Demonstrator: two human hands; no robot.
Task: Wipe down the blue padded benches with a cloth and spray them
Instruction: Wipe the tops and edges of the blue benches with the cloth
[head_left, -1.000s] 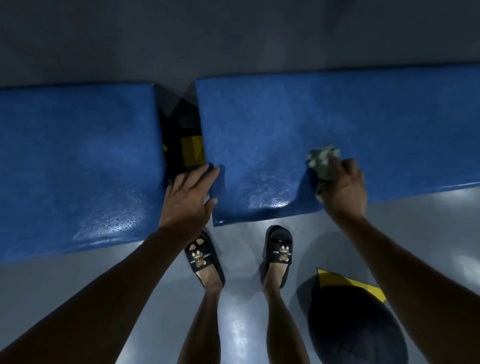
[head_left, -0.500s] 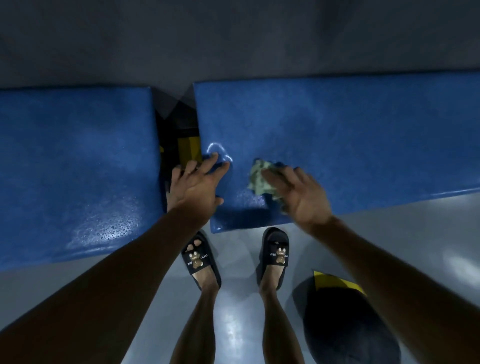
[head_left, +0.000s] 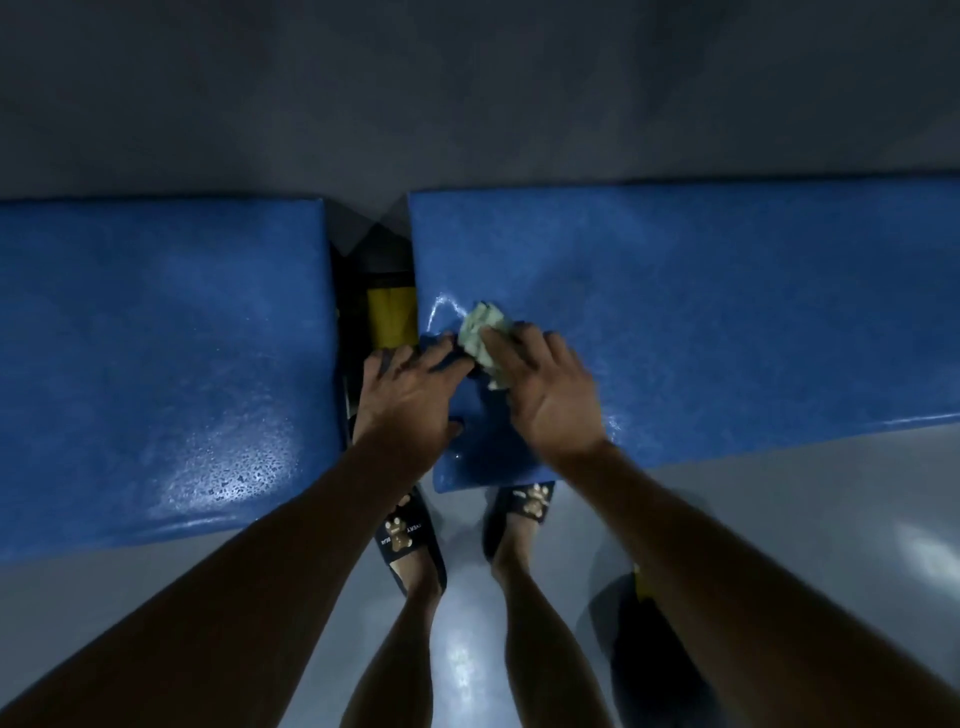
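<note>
Two blue padded worktops stand side by side on a grey floor (head_left: 779, 519), a dark gap between them. On the right worktop (head_left: 727, 312), near its left end, a crumpled pale cloth (head_left: 480, 335) is pinned under the fingers of the right hand (head_left: 545, 395), closed over it. Unwiped surface runs lengthwise to the right. The left hand (head_left: 405, 400) is laid flat, fingers spread, on the near left corner, almost touching the cloth. The left worktop (head_left: 156, 364) shows wet droplets. No spray bottle can be seen.
</note>
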